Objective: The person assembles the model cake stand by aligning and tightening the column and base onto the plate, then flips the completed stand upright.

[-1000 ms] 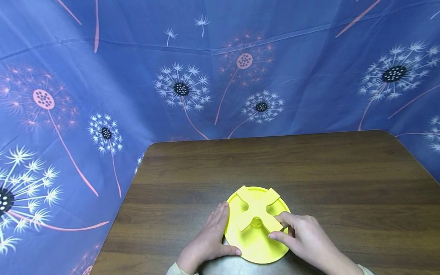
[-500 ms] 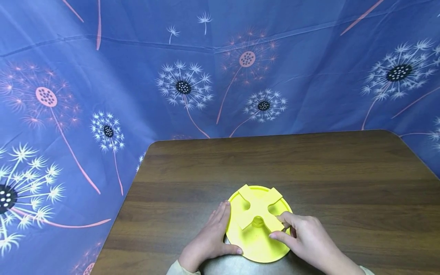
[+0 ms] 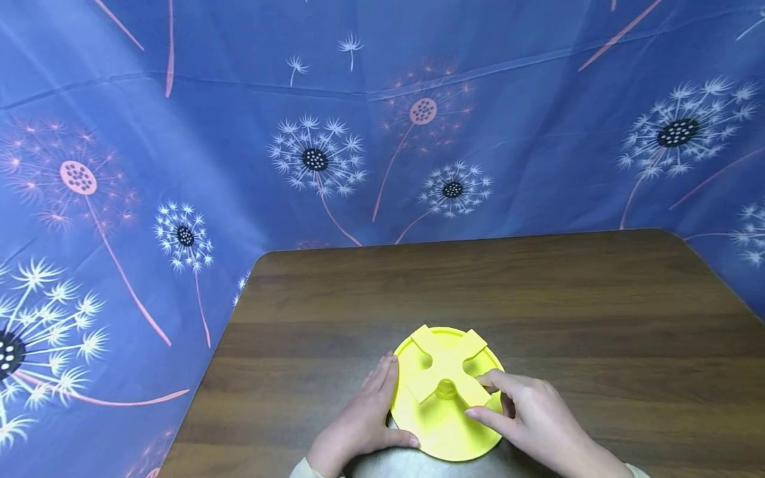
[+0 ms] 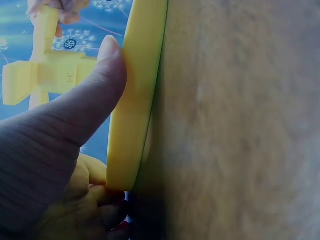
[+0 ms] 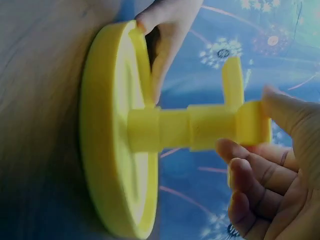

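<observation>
A yellow plastic stand stands on the table; it has a round, rimmed base [image 3: 442, 441], an upright stem [image 5: 175, 129] and a cross-shaped top [image 3: 447, 364]. My left hand [image 3: 364, 415] grips the left side of the base, with the thumb [image 4: 107, 70] against the rim and the fingers spread along the edge. My right hand [image 3: 532, 411] pinches the near right arm of the cross between thumb and index finger. In the right wrist view its other fingers are curled below the top. Small raised marks like "34" show on the yellow part in the left wrist view.
The brown wood-grain table [image 3: 335, 292] reaches back to a blue cloth [image 3: 239, 133] printed with dandelions, which hangs behind it and at both sides. A greyish shiny patch [image 3: 388, 465] shows at the table's near edge below the base.
The head view shifts slightly up and down. Both hands keep the same hold, and the yellow stand shows no clear turn or shift.
</observation>
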### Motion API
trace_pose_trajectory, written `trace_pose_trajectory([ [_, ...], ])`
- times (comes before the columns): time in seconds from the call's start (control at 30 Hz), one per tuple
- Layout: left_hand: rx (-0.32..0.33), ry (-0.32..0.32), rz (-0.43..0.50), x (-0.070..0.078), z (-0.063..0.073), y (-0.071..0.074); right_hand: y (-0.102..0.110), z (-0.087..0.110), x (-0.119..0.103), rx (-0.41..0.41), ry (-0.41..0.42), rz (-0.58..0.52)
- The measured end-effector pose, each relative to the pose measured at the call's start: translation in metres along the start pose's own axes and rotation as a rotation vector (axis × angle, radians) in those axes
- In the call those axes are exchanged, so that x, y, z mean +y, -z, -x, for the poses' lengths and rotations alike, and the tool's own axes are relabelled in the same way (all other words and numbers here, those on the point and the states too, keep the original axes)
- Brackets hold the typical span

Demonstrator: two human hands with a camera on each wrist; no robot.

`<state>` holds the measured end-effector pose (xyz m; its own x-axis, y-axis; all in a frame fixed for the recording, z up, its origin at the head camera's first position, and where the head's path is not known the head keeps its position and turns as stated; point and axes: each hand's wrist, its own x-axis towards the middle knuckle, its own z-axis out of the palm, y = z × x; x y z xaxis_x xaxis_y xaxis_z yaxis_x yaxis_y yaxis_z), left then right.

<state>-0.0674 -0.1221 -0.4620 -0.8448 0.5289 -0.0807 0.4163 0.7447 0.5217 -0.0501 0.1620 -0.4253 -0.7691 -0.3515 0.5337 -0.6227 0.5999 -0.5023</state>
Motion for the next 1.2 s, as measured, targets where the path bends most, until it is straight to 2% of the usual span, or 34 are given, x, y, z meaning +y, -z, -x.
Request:
trace_pose_trajectory([
  [0.1, 0.003, -0.022, 0.025, -0.004, 0.000, 0.001, 0.002, 0.000, 0.012, -0.002, 0.010, -0.016],
  [0.17, 0.003, -0.038, 0.047, -0.007, 0.000, 0.002, 0.005, 0.000, 0.023, -0.024, -0.012, 0.013],
  [0.23, -0.003, -0.044, 0.076, -0.010, -0.001, 0.003, 0.008, 0.003, 0.034, -0.091, -0.068, 0.040],
  [0.3, -0.009, -0.040, 0.100, -0.012, -0.002, 0.005, 0.010, 0.006, 0.044, -0.193, -0.128, 0.073],
  [0.4, -0.011, -0.020, 0.115, -0.013, -0.003, 0.007, 0.008, 0.014, 0.055, -0.350, -0.183, 0.040],
  [0.47, -0.006, 0.001, 0.106, -0.013, -0.004, 0.008, 0.005, 0.017, 0.061, -0.415, -0.189, 0.021],
  [0.53, 0.003, 0.018, 0.088, -0.014, -0.005, 0.008, 0.002, 0.019, 0.065, -0.442, -0.200, 0.006],
  [0.7, 0.025, 0.043, 0.041, -0.013, -0.008, 0.007, -0.002, 0.017, 0.068, -0.443, -0.225, 0.061],
  [0.83, 0.034, 0.054, 0.042, -0.013, -0.008, 0.005, -0.003, 0.017, 0.069, -0.420, -0.204, 0.073],
  [1.0, 0.045, 0.062, 0.082, -0.015, -0.006, 0.004, -0.002, 0.019, 0.067, -0.373, -0.208, 0.082],
  [1.2, 0.072, 0.059, 0.178, -0.014, -0.002, 0.008, 0.006, 0.020, 0.063, -0.336, -0.234, 0.041],
])
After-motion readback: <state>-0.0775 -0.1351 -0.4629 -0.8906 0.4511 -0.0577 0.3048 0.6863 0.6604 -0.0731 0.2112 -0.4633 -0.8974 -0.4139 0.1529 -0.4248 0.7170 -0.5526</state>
